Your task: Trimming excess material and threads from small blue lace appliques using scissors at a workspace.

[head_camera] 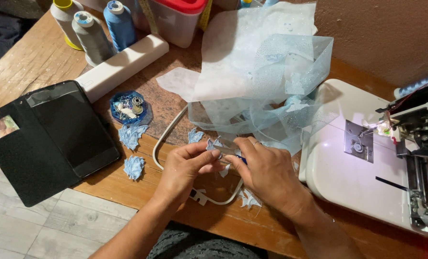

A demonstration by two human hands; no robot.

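Both hands are bunched together over the front of the wooden table [36,57]. The left hand [183,168] pinches a small blue lace cutout [215,143] between thumb and fingers, and the right hand [267,170] is closed around something with a dark blue tip right against it — can't tell what that tool is. They sit over a white hoop [168,129] lying flat on the table.

More lace bits [133,168] are scattered left of the hands, near a blue bobbin dish [127,106]. A heap of pale blue tulle [262,76] sits just behind, a white sewing machine [348,172] to the right, a black phone case [46,139] open on the left, thread cones [91,31] at the back.
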